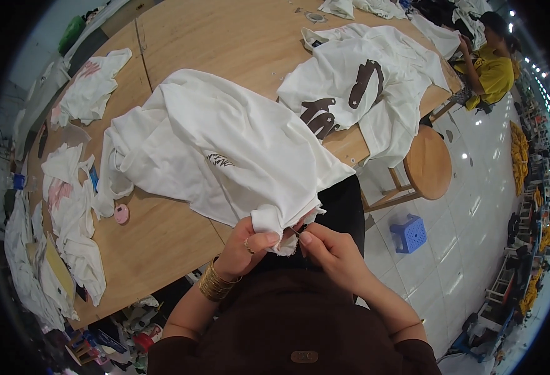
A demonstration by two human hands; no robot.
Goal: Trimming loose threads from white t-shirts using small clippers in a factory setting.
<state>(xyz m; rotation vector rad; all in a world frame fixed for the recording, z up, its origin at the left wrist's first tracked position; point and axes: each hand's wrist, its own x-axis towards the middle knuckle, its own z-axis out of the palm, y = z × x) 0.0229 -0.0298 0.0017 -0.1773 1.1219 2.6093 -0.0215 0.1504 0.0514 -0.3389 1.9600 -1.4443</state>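
Note:
A white garment [225,144] with a small dark print lies spread over the wooden table [162,237], and its hem hangs off the near edge. My left hand [250,247], with gold bangles at the wrist and a ring, grips a bunched fold of that hem. My right hand [328,250] is pinched shut on a small thin metal tool [294,233] whose tip touches the same fold. The two hands are close together above my lap.
A second white garment [356,87] with brown print lies further along the table. More white pieces [69,212] pile at the left edge, near a small pink round object [121,214]. A wooden stool [428,164] and a blue plastic stool [409,233] stand at right. A person in yellow [490,72] sits at the far end.

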